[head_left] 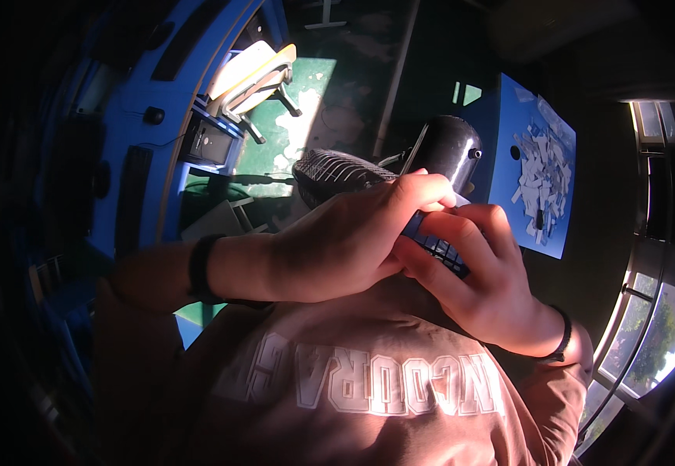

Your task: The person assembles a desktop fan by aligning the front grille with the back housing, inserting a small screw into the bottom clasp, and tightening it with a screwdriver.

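Note:
My left hand (353, 233) and my right hand (481, 272) meet in front of my chest, fingers bent and closed together. Between them is a small dark blue-black piece with a grid of lines (447, 252), mostly covered by my fingers, so its kind is unclear. A pale bit (459, 201) shows at the fingertips; I cannot make out what it is. Just beyond my hands stands a black fan with a wire grille (337, 167). Beside the grille is a glossy black rounded housing (446, 151) with a small knob on its side.
To the right, a blue table (500, 171) carries a heap of white strips (543, 171) and a small black round thing (516, 152). On the left runs a long blue desk (131, 140) with a black mouse (153, 116). A chair (252, 78) stands beside it. Windows (648, 334) line the far right.

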Motion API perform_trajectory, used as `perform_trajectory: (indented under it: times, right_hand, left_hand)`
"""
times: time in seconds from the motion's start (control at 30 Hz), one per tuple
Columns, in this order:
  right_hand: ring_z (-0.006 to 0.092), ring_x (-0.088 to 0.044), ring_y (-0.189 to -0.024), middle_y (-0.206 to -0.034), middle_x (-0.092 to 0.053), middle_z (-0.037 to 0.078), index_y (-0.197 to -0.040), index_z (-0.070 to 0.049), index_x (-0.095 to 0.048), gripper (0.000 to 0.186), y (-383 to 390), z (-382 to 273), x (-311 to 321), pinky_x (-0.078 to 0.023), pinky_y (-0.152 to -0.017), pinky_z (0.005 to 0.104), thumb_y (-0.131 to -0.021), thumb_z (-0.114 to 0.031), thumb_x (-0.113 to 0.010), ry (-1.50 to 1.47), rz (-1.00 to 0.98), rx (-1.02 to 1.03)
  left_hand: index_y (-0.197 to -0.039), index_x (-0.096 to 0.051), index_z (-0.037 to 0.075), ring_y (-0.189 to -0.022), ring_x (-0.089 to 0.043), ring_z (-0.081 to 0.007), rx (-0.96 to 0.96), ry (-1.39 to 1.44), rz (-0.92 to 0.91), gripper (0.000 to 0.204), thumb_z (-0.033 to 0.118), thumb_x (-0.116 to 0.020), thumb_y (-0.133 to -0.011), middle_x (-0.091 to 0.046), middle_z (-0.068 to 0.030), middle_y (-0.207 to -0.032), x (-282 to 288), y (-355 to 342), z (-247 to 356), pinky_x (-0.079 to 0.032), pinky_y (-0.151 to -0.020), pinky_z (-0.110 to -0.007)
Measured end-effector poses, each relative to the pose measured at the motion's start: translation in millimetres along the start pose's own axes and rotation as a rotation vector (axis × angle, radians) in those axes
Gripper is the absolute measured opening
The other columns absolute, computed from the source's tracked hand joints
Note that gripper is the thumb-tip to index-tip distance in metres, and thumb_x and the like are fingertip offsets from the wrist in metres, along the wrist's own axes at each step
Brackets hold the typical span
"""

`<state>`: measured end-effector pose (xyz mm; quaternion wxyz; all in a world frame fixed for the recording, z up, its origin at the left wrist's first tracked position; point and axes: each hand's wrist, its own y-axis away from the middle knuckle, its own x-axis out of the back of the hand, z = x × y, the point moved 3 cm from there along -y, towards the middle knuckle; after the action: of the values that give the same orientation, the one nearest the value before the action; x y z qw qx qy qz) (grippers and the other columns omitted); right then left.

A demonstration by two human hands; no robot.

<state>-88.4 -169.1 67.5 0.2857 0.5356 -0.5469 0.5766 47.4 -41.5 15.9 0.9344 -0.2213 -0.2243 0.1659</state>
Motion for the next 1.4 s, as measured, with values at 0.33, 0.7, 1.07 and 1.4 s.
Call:
perform_trajectory:
  times: [0.33, 0.7, 1.07, 1.4]
  right_hand:
    - [0.0322, -0.064, -0.093, -0.114, -0.068, 0.015, -0.113, -0.002, -0.079, 0.047, -11, 10, 5, -0.057, -0.073, 0.0388, -0.067, -0.008, -0.077, 0.132, -0.016, 0.113]
    - [0.0321, -0.063, -0.087, -0.106, -0.067, 0.016, -0.11, 0.003, -0.077, 0.042, -20, 0, 0, -0.054, -0.068, 0.039, -0.068, 0.002, -0.082, 0.069, -0.077, 0.071]
    - [0.0331, -0.064, -0.093, -0.112, -0.067, 0.013, -0.118, -0.004, -0.074, 0.044, -14, -27, -9, -0.054, -0.074, 0.0422, -0.076, 0.006, -0.085, 0.074, -0.132, 0.004]
    - [0.0332, -0.064, -0.095, -0.11, -0.068, 0.014, -0.119, -0.004, -0.071, 0.028, -12, -32, -12, -0.056, -0.077, 0.044, -0.093, -0.003, -0.081, 0.111, -0.139, -0.008]
  left_hand:
    - [-0.143, -0.048, 0.003, -0.154, -0.044, -0.0434, -0.067, -0.022, 0.08, 0.067, 0.0, -0.082, -0.085, -0.056, -0.0202, -0.146, 36, 21, -31, -0.025, -0.129, -0.063]
    - [-0.152, -0.046, 0.008, -0.13, -0.061, -0.0167, 1.044, 1.086, 0.262, 0.054, -0.003, -0.062, -0.102, -0.064, -0.005, -0.144, -36, 186, -221, -0.051, -0.112, -0.037]
    - [-0.133, -0.068, 0.006, -0.114, -0.07, -0.0245, 1.152, 1.464, 0.298, 0.033, 0.021, -0.056, -0.107, -0.073, -0.0119, -0.133, -86, 215, -272, -0.055, -0.092, -0.039]
    - [-0.15, -0.06, 0.01, -0.137, -0.063, -0.0275, 1.032, 1.939, 0.307, 0.059, 0.052, -0.042, -0.112, -0.062, -0.0101, -0.155, -151, 208, -311, -0.044, -0.121, -0.052]
